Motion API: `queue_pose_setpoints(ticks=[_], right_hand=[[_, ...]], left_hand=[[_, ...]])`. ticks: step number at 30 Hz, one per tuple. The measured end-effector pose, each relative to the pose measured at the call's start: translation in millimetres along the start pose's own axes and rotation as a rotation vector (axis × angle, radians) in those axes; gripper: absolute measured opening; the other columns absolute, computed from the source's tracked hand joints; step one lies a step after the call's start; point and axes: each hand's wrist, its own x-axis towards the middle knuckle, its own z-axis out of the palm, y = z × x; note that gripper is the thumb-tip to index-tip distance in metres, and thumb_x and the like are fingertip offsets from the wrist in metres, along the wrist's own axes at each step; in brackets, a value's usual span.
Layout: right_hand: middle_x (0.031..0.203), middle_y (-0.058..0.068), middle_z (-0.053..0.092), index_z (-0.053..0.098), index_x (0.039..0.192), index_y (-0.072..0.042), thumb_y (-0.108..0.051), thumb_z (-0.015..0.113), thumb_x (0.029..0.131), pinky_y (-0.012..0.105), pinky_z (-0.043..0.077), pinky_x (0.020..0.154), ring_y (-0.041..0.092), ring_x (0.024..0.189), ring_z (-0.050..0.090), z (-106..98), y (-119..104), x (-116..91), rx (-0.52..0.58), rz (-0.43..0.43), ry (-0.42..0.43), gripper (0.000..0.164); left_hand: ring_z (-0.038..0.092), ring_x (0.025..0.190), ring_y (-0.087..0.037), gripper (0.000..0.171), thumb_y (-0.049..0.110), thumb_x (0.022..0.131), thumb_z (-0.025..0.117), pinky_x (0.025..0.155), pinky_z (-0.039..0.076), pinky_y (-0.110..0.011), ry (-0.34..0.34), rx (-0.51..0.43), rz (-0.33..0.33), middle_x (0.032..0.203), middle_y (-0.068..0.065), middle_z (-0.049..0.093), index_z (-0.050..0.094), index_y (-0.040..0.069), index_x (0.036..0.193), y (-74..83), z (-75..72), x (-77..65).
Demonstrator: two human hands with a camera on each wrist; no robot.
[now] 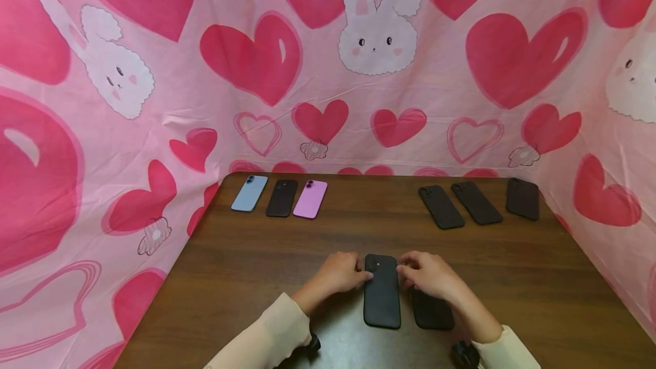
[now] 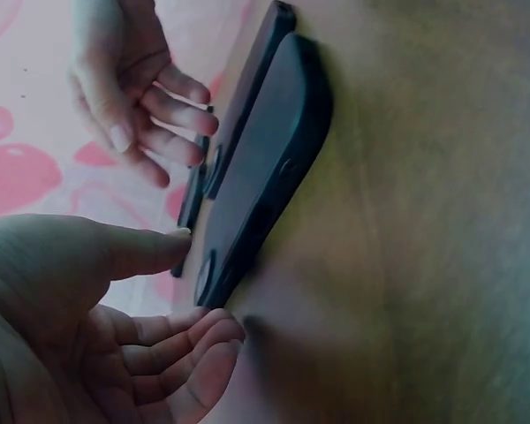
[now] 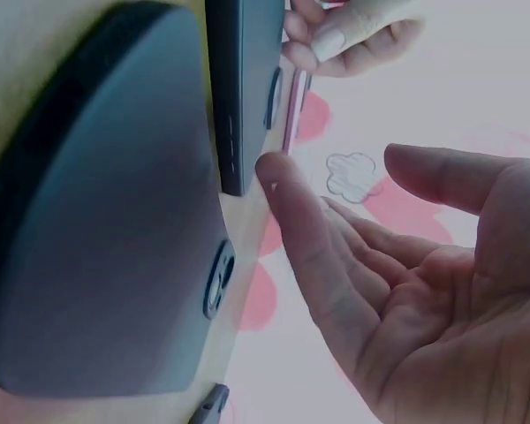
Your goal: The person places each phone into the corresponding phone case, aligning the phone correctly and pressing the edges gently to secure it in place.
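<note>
A black phone with a rear camera (image 1: 381,295) lies near the front middle of the table, back side up. My left hand (image 1: 342,271) is at its upper left edge, thumb tip at the camera corner; in the left wrist view the thumb and loosely bent fingers (image 2: 181,362) stand apart around that end. My right hand (image 1: 429,273) is at the upper right edge, fingers extended and thumb spread in the right wrist view. A second black phone (image 1: 433,312) lies to the right, partly hidden under my right hand and also seen large in the right wrist view (image 3: 115,221).
At the back left lie a light blue phone (image 1: 249,193), a black phone (image 1: 282,198) and a pink phone (image 1: 310,199). Three black phones (image 1: 442,207) lie at the back right. Pink heart-and-rabbit cloth (image 1: 359,90) surrounds the brown wooden table (image 1: 246,266).
</note>
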Motion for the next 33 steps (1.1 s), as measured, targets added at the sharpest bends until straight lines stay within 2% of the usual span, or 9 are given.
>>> queue_pose_setpoints(ticks=[3, 8, 10, 21, 33], right_hand=[[0.085, -0.001, 0.071, 0.068, 0.12, -0.002, -0.023, 0.066, 0.098, 0.034, 0.052, 0.065, 0.015, 0.073, 0.066, -6.3, 2.1, 1.8, -0.053, -0.029, 0.017, 0.03], [0.104, 0.004, 0.072, 0.07, 0.119, -0.004, -0.029, 0.066, 0.098, 0.047, 0.053, 0.082, 0.025, 0.096, 0.067, -17.7, 6.9, 5.0, -0.14, -0.069, 0.062, 0.032], [0.109, 0.007, 0.072, 0.069, 0.121, -0.004, -0.03, 0.065, 0.098, 0.051, 0.052, 0.086, 0.03, 0.103, 0.066, -21.9, 8.7, 6.4, -0.143, -0.065, 0.064, 0.035], [0.119, 0.018, 0.069, 0.061, 0.129, 0.003, -0.035, 0.064, 0.099, 0.054, 0.051, 0.091, 0.038, 0.111, 0.065, -38.8, 22.3, 19.2, -0.132, -0.051, 0.088, 0.049], [0.129, 0.026, 0.063, 0.054, 0.136, 0.006, -0.042, 0.061, 0.099, 0.059, 0.045, 0.098, 0.046, 0.121, 0.056, -55.5, 36.3, 34.9, -0.157, 0.029, 0.096, 0.061]], left_hand=[[0.053, 0.064, -0.012, 0.031, 0.044, 0.09, 0.075, 0.059, 0.044, -0.028, -0.018, -0.024, -0.017, 0.069, 0.006, 0.058, 0.064, 0.016, 0.084, -4.1, -7.3, 2.0], [0.057, 0.071, -0.013, 0.032, 0.045, 0.092, 0.072, 0.066, 0.049, -0.032, -0.029, -0.035, -0.049, 0.077, 0.005, 0.063, 0.068, 0.014, 0.095, -12.0, -22.4, 5.5], [0.058, 0.073, -0.013, 0.033, 0.045, 0.093, 0.071, 0.068, 0.05, -0.034, -0.023, -0.04, -0.057, 0.081, 0.005, 0.065, 0.069, 0.013, 0.099, -15.9, -29.0, 7.0], [0.06, 0.083, -0.017, 0.03, 0.04, 0.095, 0.07, 0.077, 0.053, -0.039, 0.052, -0.133, -0.095, 0.094, -0.001, 0.069, 0.068, 0.012, 0.107, -42.0, -55.3, 21.2], [0.063, 0.09, -0.023, 0.029, 0.035, 0.095, 0.069, 0.085, 0.052, -0.043, 0.176, -0.065, -0.164, 0.1, -0.007, 0.07, 0.069, 0.009, 0.107, -71.1, -72.5, 43.0]])
